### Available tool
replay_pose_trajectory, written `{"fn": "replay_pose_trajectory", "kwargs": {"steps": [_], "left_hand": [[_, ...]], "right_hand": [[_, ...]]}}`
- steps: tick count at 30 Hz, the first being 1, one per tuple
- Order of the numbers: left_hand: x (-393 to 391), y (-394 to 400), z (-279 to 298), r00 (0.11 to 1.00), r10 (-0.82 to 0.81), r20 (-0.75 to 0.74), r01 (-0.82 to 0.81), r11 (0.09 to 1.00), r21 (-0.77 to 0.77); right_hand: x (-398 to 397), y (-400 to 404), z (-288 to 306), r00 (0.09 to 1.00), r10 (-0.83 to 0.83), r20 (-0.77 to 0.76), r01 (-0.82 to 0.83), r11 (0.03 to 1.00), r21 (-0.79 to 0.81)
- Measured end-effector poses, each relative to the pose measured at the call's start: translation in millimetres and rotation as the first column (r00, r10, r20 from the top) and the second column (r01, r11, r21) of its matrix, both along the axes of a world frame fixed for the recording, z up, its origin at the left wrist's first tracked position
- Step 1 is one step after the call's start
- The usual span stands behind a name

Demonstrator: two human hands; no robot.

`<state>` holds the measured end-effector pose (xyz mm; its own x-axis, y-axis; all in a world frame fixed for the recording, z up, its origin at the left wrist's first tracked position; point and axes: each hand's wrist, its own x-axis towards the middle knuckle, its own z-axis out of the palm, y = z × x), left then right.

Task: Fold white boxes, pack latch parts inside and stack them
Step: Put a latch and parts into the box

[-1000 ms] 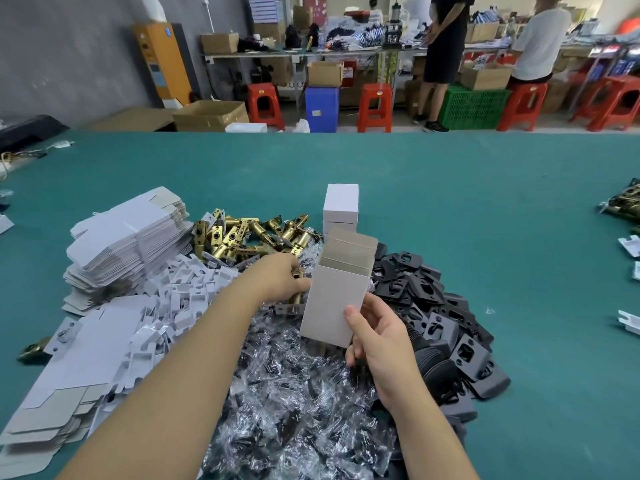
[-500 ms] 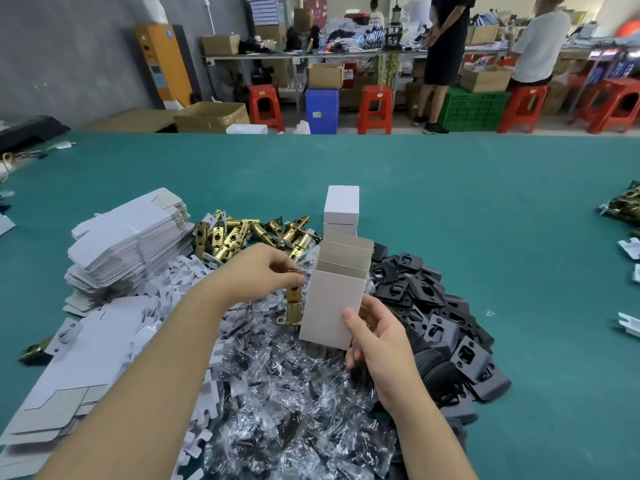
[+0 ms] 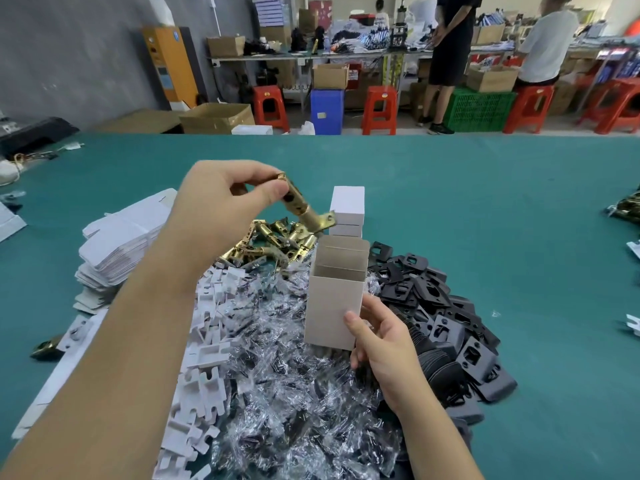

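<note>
Gripping, left hand [image 3: 221, 199]: tubular brass latch [image 3: 304, 209] is pinched, tilted.
Right hand [image 3: 381, 337]: matte open-topped white box [image 3: 334, 303] is clasped.
Bench [image 3: 485, 202]: crinkled clear bags [image 3: 294, 393] are heaped.

open box mouth [image 3: 341, 261] unobstructed above, 2 stacked boxes [image 3: 347, 211] just behind, part piles around

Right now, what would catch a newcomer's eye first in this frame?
The left hand holds a brass latch bolt raised above the open white box, which the right hand grips near its lower corner. Beneath them piles spread over the green table: brass latches, black strike plates on the right, clear plastic bags in front.
</note>
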<state>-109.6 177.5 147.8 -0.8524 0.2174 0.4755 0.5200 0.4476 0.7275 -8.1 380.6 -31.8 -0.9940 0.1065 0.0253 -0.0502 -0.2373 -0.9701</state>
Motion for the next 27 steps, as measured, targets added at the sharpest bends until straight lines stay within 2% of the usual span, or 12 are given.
{"fn": "replay_pose_trajectory", "kwargs": {"steps": [2,5,14,21,27], "left_hand": [[4,10,-1,0.994,-0.101,0.04,0.097,0.991,0.093],[9,26,-12,0.978,-0.181,0.104,0.171,0.98,0.097],[9,32,-34,0.97,-0.137,0.2,0.141,0.99,-0.004],[10,35,-35,0.984,-0.106,0.146,0.14,0.959,-0.245],[21,49,-42,0.984,-0.129,0.125,0.178,0.791,-0.585]], "right_hand": [[0,0,0,1.0,0.012,-0.003,-0.012,1.0,-0.009],[1,2,-1,1.0,0.016,-0.002,-0.016,1.0,0.003],[0,2,-1,1.0,0.007,0.003,-0.007,1.0,0.023],[1,1,0,1.0,-0.007,-0.005,0.007,1.0,0.012],[1,0,1,1.0,0.006,-0.029,-0.005,1.0,0.028]]}}
